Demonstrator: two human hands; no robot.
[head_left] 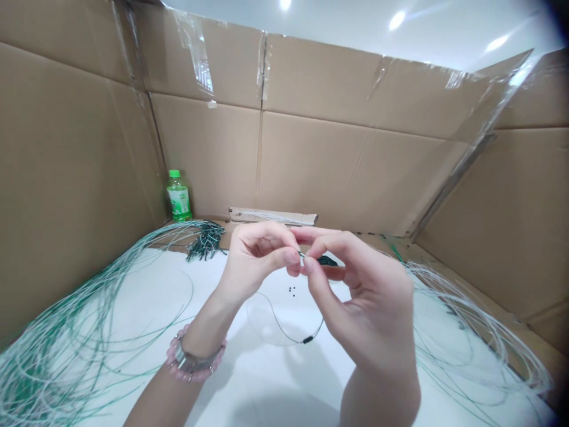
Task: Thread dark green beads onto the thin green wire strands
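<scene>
My left hand [267, 249], with a pink bead bracelet and a metal band at the wrist, pinches a thin wire [302, 255] between thumb and forefinger. Close against it, my right hand [355, 273] pinches the same wire, fingertips almost touching the left ones. From the hands the wire hangs in a loop, and a small black sleeve-like piece [308, 340] sits on its lower part. Several tiny black bits [292, 291] lie on the white surface below my fingers. A dark heap of small parts [328, 261] shows partly behind my right hand.
Long green and white wires [75, 320] spread along the left, their dark ends [207, 240] bunched at the back. More pale wires [484, 320] curve on the right. A green bottle [179, 198] stands in the back left corner. Cardboard walls [311, 160] enclose the white table [155, 290].
</scene>
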